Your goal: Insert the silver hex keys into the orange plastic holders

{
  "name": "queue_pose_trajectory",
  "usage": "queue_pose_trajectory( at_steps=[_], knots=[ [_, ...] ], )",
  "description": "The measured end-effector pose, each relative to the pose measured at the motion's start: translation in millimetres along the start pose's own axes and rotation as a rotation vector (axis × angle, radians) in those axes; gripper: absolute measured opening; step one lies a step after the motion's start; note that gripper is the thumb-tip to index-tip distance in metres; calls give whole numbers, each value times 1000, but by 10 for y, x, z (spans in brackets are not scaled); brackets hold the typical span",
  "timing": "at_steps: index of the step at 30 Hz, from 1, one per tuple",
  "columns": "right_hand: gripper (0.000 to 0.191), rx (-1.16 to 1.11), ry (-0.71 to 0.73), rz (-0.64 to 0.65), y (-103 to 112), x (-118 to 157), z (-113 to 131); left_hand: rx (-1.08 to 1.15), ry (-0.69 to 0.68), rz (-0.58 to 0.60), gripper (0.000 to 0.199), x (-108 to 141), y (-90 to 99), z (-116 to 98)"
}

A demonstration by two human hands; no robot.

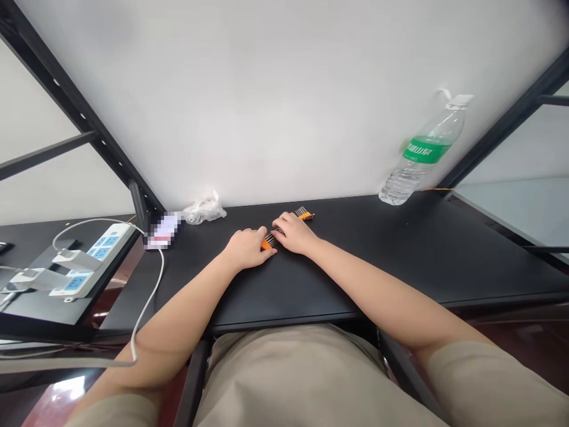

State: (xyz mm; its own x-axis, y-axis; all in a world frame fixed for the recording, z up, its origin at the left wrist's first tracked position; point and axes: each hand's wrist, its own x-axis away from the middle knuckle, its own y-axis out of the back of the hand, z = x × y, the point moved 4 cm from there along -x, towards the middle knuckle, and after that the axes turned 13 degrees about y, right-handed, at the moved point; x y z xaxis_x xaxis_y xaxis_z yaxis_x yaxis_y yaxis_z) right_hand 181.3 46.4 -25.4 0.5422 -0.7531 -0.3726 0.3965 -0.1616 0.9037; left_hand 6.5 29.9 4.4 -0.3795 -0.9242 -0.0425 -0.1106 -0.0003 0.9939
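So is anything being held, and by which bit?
A long, striped orange-and-black object: left hand at its near end, right hand around its middle.

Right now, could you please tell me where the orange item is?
In the head view, the orange item is near the middle of the black table, left hand at its lower-left end, right hand over its middle.

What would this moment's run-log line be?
left hand: at near end of orange-and-black item | right hand: over its middle | bottle: to their right
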Motion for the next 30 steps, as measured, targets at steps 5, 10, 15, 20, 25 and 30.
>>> queue_pose_trajectory(
  at_steps=[5,10,15,20,25,30],
  knots=[
    [15,-109,146,48,13,38,31,58,-40,-9,39,-21,11,75],
    [17,-94,121,82,15,28,36,79,-44,-22,31,-48,17,130],
    [15,-36,108,84,11,22,37,103,-47,-9,27,-67,37,165],
    [14,-16,54,60,2,43,-46,197,-15,59,28,-92,57,288],
    [15,-115,17,26,-10,56,-125,268,8,59,42,-120,85,425],
    [22,-167,-38,-38,43,77,-229,280,61,54,55,-147,110,561]
  ],
)
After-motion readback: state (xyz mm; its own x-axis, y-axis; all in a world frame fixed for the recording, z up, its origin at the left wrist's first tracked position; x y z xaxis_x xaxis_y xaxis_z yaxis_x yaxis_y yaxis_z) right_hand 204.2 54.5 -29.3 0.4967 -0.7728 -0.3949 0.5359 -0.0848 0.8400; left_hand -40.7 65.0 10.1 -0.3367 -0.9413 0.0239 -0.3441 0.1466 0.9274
